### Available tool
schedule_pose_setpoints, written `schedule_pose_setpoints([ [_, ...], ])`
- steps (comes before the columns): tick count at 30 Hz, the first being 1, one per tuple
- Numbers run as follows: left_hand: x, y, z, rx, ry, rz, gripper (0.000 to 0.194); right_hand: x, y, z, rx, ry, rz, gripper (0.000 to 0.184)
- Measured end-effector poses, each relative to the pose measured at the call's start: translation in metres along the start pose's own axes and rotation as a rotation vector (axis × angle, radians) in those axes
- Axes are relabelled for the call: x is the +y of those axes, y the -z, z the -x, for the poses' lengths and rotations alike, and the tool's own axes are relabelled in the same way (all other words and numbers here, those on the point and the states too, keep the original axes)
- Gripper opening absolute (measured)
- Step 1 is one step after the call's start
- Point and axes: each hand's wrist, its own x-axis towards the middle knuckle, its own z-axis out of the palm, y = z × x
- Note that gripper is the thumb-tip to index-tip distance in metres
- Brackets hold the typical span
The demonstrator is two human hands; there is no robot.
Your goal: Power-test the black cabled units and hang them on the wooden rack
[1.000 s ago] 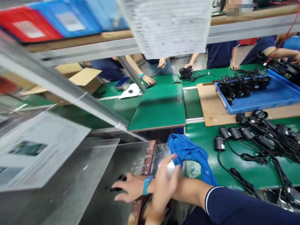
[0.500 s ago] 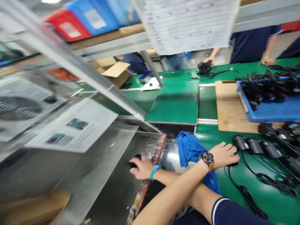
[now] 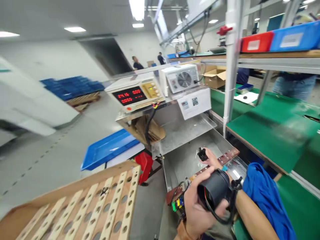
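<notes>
My left hand (image 3: pixel 193 203), with a brown strap at the wrist, is wrapped round a black cylindrical housing (image 3: pixel 220 183). The housing's open end faces down and left, and a bundled black cable (image 3: pixel 235 195) hangs beside it. Farther off, my right hand (image 3: pixel 211 158), wearing a blue band, pinches a small black part (image 3: pixel 202 154) above a shallow metal tray (image 3: pixel 180 170). My right forearm passes behind the housing. Small coloured connectors (image 3: pixel 178 203) sit by the tray's near edge, next to my left hand. A blue cloth (image 3: pixel 265 196) lies to the right.
A power supply (image 3: pixel 135 93) with red digits stands above the tray. At lower left is a wooden rack with holes (image 3: pixel 93 213). A blue bin (image 3: pixel 110 150) lies beyond it. A white post (image 3: pixel 231 73) rises beside the green worktop (image 3: pixel 272 123).
The view has swung left. My left hand has lifted a black housing off the green worktop and brought it left, near the tray. My right hand still holds its small black part over the tray.
</notes>
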Motion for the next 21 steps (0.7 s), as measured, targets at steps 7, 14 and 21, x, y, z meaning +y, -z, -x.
schedule_pose_setpoints([
  [7, -0.095, 0.037, -0.023, 0.324, 0.298, -0.302, 0.048, -0.017, -0.044, 0.006, -0.246, -0.224, -0.126, 0.059],
  [14, -0.144, 0.041, -0.029, 0.352, 0.345, -0.356, 0.055, -0.022, -0.07, 0.005, -0.251, -0.277, -0.011, 0.055],
  [21, -0.157, 0.05, -0.033, 0.27, 0.211, -0.374, 0.049, -0.027, -0.078, 0.006, -0.337, -0.222, 0.04, 0.048],
])
